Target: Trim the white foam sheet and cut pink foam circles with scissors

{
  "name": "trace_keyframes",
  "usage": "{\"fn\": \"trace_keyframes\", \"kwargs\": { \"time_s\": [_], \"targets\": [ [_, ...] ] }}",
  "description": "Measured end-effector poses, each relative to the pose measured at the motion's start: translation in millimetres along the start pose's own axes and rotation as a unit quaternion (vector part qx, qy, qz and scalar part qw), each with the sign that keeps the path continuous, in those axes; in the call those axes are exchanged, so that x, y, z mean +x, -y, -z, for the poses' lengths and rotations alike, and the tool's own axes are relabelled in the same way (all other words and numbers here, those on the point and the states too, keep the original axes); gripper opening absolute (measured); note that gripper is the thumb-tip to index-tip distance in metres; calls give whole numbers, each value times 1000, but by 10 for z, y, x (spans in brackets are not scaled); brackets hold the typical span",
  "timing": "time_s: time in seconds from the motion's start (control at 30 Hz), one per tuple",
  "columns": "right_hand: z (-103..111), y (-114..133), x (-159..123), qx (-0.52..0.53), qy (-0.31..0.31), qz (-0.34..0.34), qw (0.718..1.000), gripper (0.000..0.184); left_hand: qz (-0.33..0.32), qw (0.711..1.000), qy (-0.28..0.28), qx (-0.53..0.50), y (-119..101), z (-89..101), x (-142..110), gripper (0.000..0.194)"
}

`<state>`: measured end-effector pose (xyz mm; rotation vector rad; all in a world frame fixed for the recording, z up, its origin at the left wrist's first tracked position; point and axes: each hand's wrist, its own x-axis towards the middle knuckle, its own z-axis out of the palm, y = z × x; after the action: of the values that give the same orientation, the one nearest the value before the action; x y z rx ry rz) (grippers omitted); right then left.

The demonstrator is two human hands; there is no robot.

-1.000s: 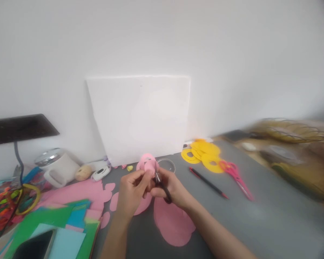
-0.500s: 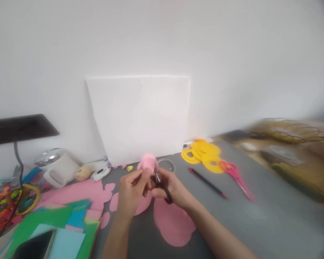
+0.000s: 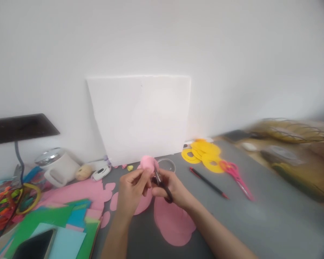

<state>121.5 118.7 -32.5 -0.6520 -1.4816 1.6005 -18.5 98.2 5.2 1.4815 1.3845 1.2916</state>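
Between thumb and fingers, my left hand [image 3: 133, 187] pinches a piece of pink paper [image 3: 147, 163] with a rounded outline. My right hand [image 3: 170, 185] is closed round black-handled scissors [image 3: 164, 190], whose blades point up at the right edge of that paper. How far the blades are apart I cannot make out. Below the hands lie pink paper circles [image 3: 175, 225], overlapping on the grey table. Small pink paper petals [image 3: 106, 219] are scattered to the left of my left wrist. A clear ring-shaped object [image 3: 167, 164] lies behind my right hand.
A white board [image 3: 143, 118] leans on the wall. To the right are yellow paper rings [image 3: 203, 151], pink scissors [image 3: 237, 180] and a black-red pencil [image 3: 209, 183]. On the left stand a white lidded mug [image 3: 59, 169], coloured paper sheets [image 3: 52, 217] and a phone [image 3: 35, 246].
The pink paper has turned in my left fingers: a loop with a gap showed earlier, and now a rounded flap covers it. Both hands stay in nearly the same place.
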Motion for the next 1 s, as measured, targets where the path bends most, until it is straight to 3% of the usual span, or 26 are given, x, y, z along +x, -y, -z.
{"fn": "trace_keyframes", "kwargs": {
  "time_s": [0.57, 1.0],
  "targets": [
    [-18, 43, 5, -6, -2, -1, 1000, 51, 5, 1000, -5, 30, 17, 45, 14, 40],
    [-10, -6, -13, -18, -21, -41, 999, 53, 6, 1000, -27, -1, 44, 91, 35, 33]
  ]
}}
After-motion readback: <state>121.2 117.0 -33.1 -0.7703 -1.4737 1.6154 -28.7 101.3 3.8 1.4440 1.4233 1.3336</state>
